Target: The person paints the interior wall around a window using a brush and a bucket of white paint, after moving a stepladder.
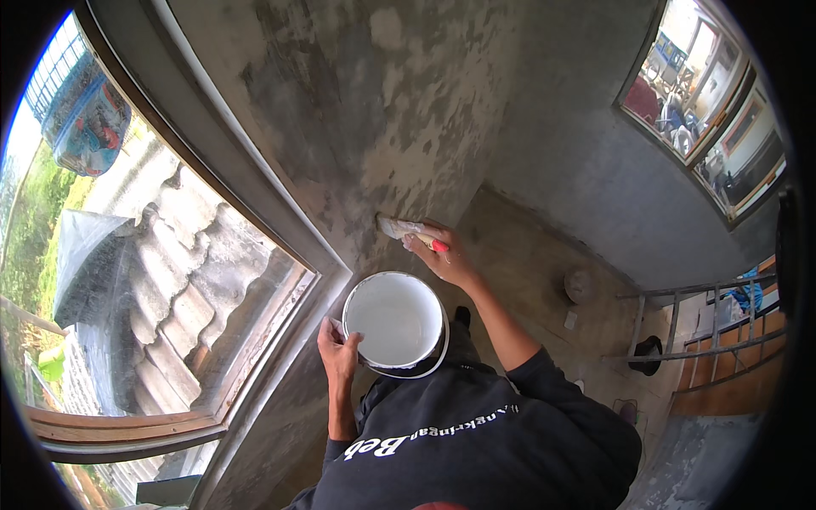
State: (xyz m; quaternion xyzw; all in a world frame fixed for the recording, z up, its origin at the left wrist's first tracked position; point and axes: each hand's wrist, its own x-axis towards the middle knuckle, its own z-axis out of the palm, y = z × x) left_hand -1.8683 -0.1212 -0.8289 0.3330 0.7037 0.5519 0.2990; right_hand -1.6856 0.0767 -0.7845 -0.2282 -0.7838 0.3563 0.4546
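Observation:
My left hand (340, 347) grips the rim of a white bucket (393, 319) held in front of my body, its thumb over the edge. Pale paint or liquid shows inside the bucket, and its handle hangs on the side towards me. My right hand (440, 250) is closed around the wooden handle of a paintbrush (417, 233) with a red end. The brush bristles are against or very near the patchy grey wall (357, 146); exact contact cannot be told. White smears mark the brush and the fingers of my right hand.
A wood-framed window (255, 376) lies close on the left, with corrugated roofing (172, 268) outside. Another window (707, 121) is in the right wall. On the floor (529, 319) stand a round container (577, 285) and a black bucket-like object (646, 356), near a metal ladder-like frame (676, 357).

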